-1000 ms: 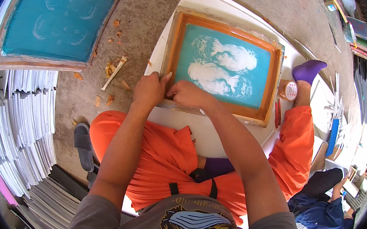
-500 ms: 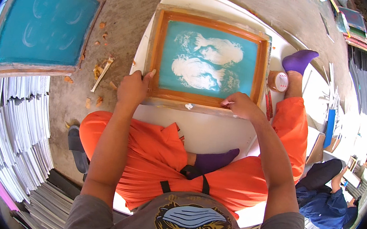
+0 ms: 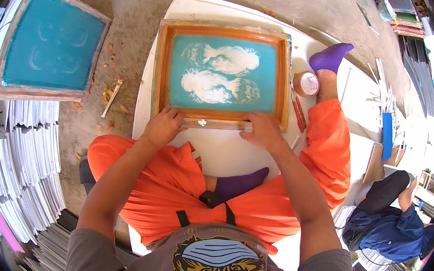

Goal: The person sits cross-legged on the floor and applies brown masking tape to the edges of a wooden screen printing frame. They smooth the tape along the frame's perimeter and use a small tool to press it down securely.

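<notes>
Left hand (image 3: 162,127), frame centre: fingers flat, pressing lower-left rail of orange wooden printing frame with teal mesh screen (image 3: 223,75). Right hand (image 3: 262,131): fingers curled over lower-right rail, gripping. Frame lies flat on white board (image 3: 226,149), upper centre. Judgement: keep equal downward pressure both sides, frame square to board, no sliding. Tape roll (image 3: 306,83) just right of frame; second teal screen (image 3: 47,43) upper left.

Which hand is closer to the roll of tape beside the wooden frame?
Right. The right hand rests on the frame's near edge, close below-left of the tape roll. The left hand is at the frame's opposite near corner, farther away.
</notes>
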Tool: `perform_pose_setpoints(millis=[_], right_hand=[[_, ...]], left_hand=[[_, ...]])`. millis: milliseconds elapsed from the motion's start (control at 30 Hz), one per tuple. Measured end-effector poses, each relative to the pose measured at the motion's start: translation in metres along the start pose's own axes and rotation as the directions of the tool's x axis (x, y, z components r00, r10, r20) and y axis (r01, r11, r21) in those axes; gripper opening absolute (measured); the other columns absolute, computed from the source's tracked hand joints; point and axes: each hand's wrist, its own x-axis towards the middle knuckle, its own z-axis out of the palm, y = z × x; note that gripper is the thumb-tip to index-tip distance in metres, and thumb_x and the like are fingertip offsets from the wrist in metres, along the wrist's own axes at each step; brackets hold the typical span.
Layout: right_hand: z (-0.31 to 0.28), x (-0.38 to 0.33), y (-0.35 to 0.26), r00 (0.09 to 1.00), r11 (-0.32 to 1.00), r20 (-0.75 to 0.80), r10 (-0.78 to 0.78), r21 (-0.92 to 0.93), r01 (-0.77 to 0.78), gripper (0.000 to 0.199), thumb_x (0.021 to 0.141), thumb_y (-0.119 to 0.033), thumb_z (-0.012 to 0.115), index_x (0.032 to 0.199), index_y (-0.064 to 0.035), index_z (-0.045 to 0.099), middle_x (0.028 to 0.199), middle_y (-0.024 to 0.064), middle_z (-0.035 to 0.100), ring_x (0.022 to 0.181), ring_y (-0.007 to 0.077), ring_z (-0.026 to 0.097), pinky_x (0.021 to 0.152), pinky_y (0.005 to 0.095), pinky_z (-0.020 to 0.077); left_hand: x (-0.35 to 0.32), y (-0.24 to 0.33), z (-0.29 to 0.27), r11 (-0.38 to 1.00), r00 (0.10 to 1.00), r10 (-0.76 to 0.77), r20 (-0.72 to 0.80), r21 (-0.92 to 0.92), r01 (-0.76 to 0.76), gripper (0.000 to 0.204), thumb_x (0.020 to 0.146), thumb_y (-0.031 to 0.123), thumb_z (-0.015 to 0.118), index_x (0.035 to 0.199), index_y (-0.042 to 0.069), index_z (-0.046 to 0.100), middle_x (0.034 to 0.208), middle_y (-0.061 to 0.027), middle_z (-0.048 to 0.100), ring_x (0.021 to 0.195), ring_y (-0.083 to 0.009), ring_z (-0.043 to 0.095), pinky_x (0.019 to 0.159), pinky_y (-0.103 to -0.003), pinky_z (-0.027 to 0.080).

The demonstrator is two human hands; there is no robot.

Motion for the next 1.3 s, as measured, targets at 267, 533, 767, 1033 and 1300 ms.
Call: perform_pose_setpoints(millis=[267,533,767,1033,1300], right_hand=[[-0.018,-0.015,0.025,0.998,0.957,0.031,0.060,-0.287,-0.049,0.039,0.080,-0.020,0.073,0.115,-0.0027,0.072,0.121,0.0168,0.069,0.122,0.0372,0.061,0.109,0.0481,0.0473],[-0.008,-0.036,0.035,0.967,0.734,-0.180,-0.178,-0.679,0.009,0.029,0.085,-0.020,0.071,0.109,-0.0047,0.073,0.112,0.0106,0.072,0.126,0.0300,0.056,0.124,0.0601,0.0202],[0.003,-0.032,0.052,0.984,0.732,-0.118,-0.130,-0.681,0.015,0.032,0.087,-0.015,0.067,0.116,-0.0018,0.072,0.123,0.0164,0.070,0.136,0.0296,0.051,0.124,0.0596,0.0228],[0.005,-0.062,0.059,0.914,0.907,-0.382,-0.136,-0.419,-0.040,0.054,0.084,-0.031,0.078,0.133,-0.0125,0.064,0.127,0.0077,0.069,0.137,0.0288,0.049,0.125,0.0554,0.0230],[0.045,-0.020,0.041,0.921,0.964,-0.329,-0.209,-0.227,0.138,0.055,0.085,-0.035,0.079,0.131,-0.0080,0.066,0.137,0.0117,0.064,0.130,0.0318,0.056,0.113,0.0444,0.0416]], left_hand=[[0.002,0.002,-0.002,0.999,0.998,-0.006,-0.056,0.031,0.007,0.044,0.084,0.033,0.082,0.111,0.002,0.068,0.112,-0.0176,0.068,0.113,-0.0359,0.064,0.095,-0.044,0.056],[-0.005,0.004,0.003,0.989,0.994,-0.090,-0.055,0.113,0.095,0.046,0.088,0.035,0.079,0.113,-0.001,0.065,0.115,-0.0193,0.067,0.116,-0.0359,0.063,0.094,-0.045,0.057],[0.005,0.008,-0.004,0.971,0.989,-0.082,0.122,0.235,0.051,0.049,0.092,0.039,0.075,0.117,-0.002,0.063,0.119,-0.0211,0.065,0.120,-0.0372,0.061,0.098,-0.045,0.056],[-0.008,0.013,0.003,0.979,0.997,-0.049,-0.066,0.196,0.061,0.050,0.091,0.037,0.076,0.124,0.002,0.061,0.126,-0.0178,0.064,0.125,-0.0359,0.057,0.102,-0.045,0.053],[0.029,0.055,0.048,0.995,0.983,-0.006,-0.184,0.099,0.024,0.044,0.088,0.032,0.078,0.123,0.008,0.065,0.120,-0.0107,0.070,0.118,-0.0304,0.063,0.099,-0.042,0.054]])
